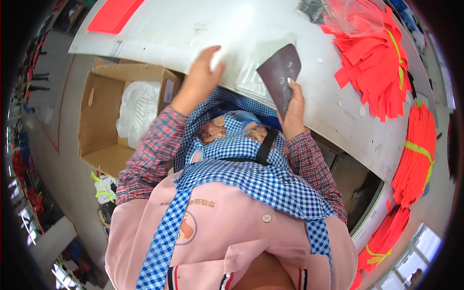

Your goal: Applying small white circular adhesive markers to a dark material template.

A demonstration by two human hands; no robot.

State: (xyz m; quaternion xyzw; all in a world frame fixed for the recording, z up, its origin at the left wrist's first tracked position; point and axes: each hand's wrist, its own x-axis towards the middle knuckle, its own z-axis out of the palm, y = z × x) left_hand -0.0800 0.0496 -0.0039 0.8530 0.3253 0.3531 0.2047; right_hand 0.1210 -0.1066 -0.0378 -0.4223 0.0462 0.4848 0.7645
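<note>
My right hand [294, 113] grips a dark brown flat piece [280, 70] by its lower right edge, thumb on its face. The piece is stiff-looking, with slanted sides and small pale round marks or holes. It is held up above the front edge of the white table [203, 29]. To the left, my left hand [199, 82] is raised over the table edge, empty, thumb and fingers apart. Behind the dark piece lies a stack of clear plastic bags [258, 67], partly hidden by it.
An open cardboard box [104, 118] with white plastic [140, 108] inside stands left of me. Red-orange strips [369, 63] tied with yellow bands lie on the right, with more bundles [414, 154] along that edge. A flat red-orange piece [115, 14] rests at the far left.
</note>
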